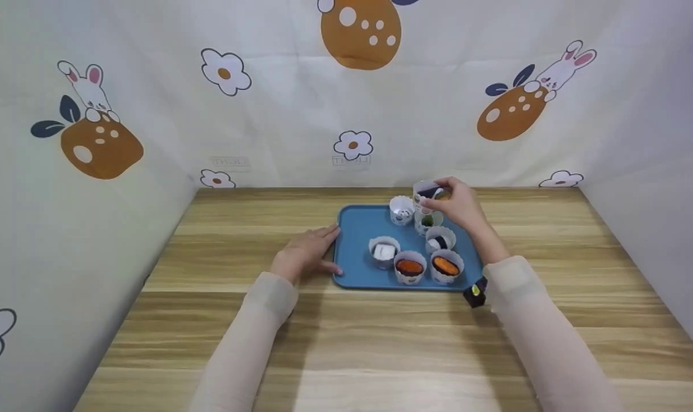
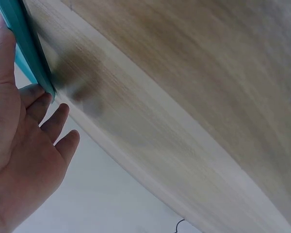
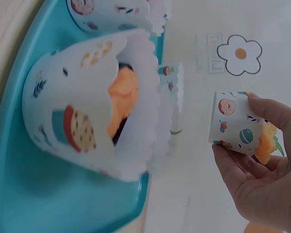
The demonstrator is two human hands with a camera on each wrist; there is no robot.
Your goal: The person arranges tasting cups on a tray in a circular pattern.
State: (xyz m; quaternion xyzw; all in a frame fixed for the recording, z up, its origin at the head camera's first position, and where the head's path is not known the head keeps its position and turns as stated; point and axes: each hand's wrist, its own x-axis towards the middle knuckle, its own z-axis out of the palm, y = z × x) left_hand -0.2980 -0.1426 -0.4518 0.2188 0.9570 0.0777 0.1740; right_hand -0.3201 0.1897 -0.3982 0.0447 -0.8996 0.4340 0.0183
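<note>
My right hand [image 1: 460, 206] grips a patterned paper cup [image 3: 235, 121], raised at the far edge of a blue tray [image 1: 357, 229]. At the cup's mouth shows a toy-like sushi piece with an orange top [image 3: 266, 143] and a green leaf. The fingers of my left hand [image 1: 309, 252] lie extended along the tray's left rim, and the thumb touches near its front corner. On the tray stand several paper cups with sushi: white-topped [image 1: 384, 252], red-topped [image 1: 409, 267], orange-topped [image 1: 446, 265], black-banded [image 1: 439, 243] and green-topped [image 1: 428, 221].
Another paper cup [image 1: 402, 212] with white contents stands at the tray's back. A small black object [image 1: 475, 293] with a yellow-green spot shows beside the right cuff. The wooden table [image 1: 254, 223] meets a printed cloth wall [image 1: 289, 126] behind and at both sides.
</note>
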